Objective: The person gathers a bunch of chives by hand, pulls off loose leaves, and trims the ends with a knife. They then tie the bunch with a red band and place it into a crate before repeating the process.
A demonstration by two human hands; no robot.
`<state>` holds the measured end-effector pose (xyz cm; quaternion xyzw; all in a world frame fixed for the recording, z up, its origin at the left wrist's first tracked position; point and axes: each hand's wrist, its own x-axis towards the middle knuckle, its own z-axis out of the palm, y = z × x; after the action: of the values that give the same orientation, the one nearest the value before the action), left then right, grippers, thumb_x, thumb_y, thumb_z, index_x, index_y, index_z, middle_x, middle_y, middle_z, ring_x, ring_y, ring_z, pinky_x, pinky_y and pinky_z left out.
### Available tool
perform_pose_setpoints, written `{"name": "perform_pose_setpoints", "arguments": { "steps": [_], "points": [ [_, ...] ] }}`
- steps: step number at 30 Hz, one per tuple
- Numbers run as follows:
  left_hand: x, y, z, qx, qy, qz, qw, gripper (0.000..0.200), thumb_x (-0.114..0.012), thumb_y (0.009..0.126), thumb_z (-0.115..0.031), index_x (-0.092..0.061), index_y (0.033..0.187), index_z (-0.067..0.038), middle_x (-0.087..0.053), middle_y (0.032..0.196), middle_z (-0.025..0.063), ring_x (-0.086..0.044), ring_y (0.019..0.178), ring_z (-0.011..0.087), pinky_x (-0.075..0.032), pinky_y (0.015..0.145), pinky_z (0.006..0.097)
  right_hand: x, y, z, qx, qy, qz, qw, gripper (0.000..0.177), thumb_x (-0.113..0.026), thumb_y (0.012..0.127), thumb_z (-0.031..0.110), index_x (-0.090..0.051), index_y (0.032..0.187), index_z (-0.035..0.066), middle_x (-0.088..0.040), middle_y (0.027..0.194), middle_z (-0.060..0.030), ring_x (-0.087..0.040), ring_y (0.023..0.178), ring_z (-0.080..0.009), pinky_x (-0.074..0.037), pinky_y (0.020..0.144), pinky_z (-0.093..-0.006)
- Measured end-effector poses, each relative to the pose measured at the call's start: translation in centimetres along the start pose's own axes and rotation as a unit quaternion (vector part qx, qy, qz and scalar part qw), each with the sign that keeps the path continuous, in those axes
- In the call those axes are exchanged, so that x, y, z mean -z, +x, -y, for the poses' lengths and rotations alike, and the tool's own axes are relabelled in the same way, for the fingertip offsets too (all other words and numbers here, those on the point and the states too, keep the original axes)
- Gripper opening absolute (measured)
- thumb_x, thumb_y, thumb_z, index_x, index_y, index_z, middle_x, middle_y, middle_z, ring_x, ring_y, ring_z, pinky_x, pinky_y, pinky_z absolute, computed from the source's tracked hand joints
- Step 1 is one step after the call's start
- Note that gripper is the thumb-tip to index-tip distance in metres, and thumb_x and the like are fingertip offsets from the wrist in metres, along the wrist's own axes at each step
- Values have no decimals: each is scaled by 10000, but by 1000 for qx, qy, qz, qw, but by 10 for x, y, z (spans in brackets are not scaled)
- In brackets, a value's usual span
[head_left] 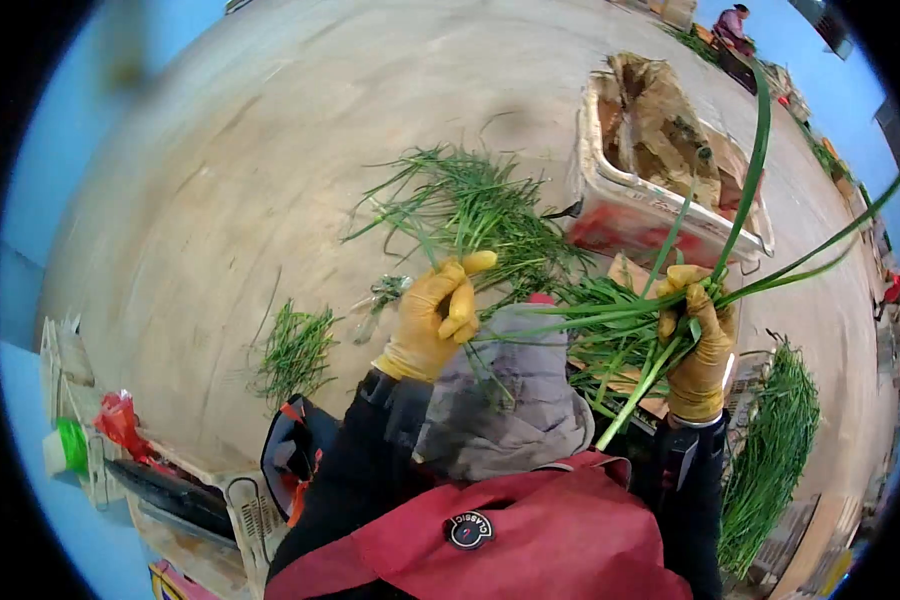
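Observation:
My right hand (700, 335), in a yellow glove, is closed around a small bunch of green stalks (645, 390) like chives or young leeks. Their long leaves fan out up and to the right, and the pale stem ends point down toward my lap. My left hand (435, 315), gloved the same, has its fingers curled with one finger sticking out. Thin green leaf strands show above and below it and seem pinched in it. Between my hands, a loose heap of stalks (610, 340) lies beyond my grey-covered knee (510, 390).
Scattered leaves (470, 205) cover the floor ahead, with a smaller pile (295, 350) at left. A white crate (660, 205) with brown lining stands beyond my right hand. Stacked greens (775, 455) lie at right; crates (190, 500) stand at left. Another person (733, 28) sits far off.

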<state>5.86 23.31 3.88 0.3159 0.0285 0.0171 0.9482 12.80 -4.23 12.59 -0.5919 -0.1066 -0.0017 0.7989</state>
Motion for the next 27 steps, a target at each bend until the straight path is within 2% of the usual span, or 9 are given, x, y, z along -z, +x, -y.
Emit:
{"name": "perform_pose_setpoints", "arguments": {
  "steps": [5,8,12,13,16,18,22,25,27],
  "points": [
    [31,-14,-38,-96,-84,-92,988,358,-413,1017,-202,-576,1233,33,-402,520,-18,-275,357,72,-256,358,233,-42,21,12,74,28,27,997,248,-631,919,170,-632,1077,-21,-682,877,-151,-551,558,-120,-421,493,-208],
    [72,-24,-57,-169,-120,37,978,360,-400,1023,-186,-563,1265,25,-389,506,-34,-242,332,58,-245,344,225,-60,28,17,126,28,25,991,233,-633,916,149,-633,1076,-21,-680,877,-145,-556,557,-116,-419,485,-198],
    [84,-37,-67,-169,-92,25,981,361,-410,1021,-165,-537,1296,31,-377,497,-45,-209,304,45,-232,328,223,-81,32,7,147,-11,3,989,292,-619,930,185,-613,1146,-13,-681,929,-112,-588,615,-114,-458,496,-217],
    [92,-39,-73,-153,-82,48,984,370,-441,1017,-197,-540,1299,22,-473,570,-25,-363,381,52,-318,370,213,-82,36,6,158,-28,13,987,322,-602,944,207,-603,1178,-14,-682,956,-100,-603,642,-114,-475,501,-227],
    [103,-40,-79,-206,-16,-319,925,380,-466,1011,-225,-545,1303,5,-583,726,17,-545,574,91,-434,467,215,-87,56,19,159,65,95,981,362,-546,972,270,-596,1206,-1,-665,910,-68,-624,699,-129,-522,550,-279],
    [162,-56,-81,-209,-14,-289,934,365,-489,997,-238,-581,1278,-23,-673,953,88,-619,753,149,-512,597,245,-106,74,16,142,122,16,982,418,-528,970,294,-553,1293,29,-629,937,-53,-641,857,-171,-525,861,-386],
    [221,-83,-84,-194,8,-338,921,379,-510,980,-294,-610,1260,-59,-696,1040,148,-643,801,184,-533,655,292,-70,156,-80,107,-409,99,901,508,-584,911,193,-479,1373,9,-636,1126,-119,-637,926,-206,-516,759,-343],
    [263,-112,-79,-222,-8,-337,915,416,-473,982,-335,-612,1255,-54,-682,1101,163,-657,918,226,-543,769,346,-45,126,-108,42,-367,193,909,486,-606,905,111,-502,1366,-1,-582,1304,-137,-577,1116,-180,-427,992,-297],
    [258,-118,-81,-244,-47,-389,887,410,-475,978,-326,-616,1247,-50,-660,1157,160,-639,970,239,-533,818,369,-19,96,-130,-18,-303,229,925,359,-604,921,77,-583,1267,-15,-640,1188,-88,-584,1090,-161,-436,985,-300]
  ]
}}
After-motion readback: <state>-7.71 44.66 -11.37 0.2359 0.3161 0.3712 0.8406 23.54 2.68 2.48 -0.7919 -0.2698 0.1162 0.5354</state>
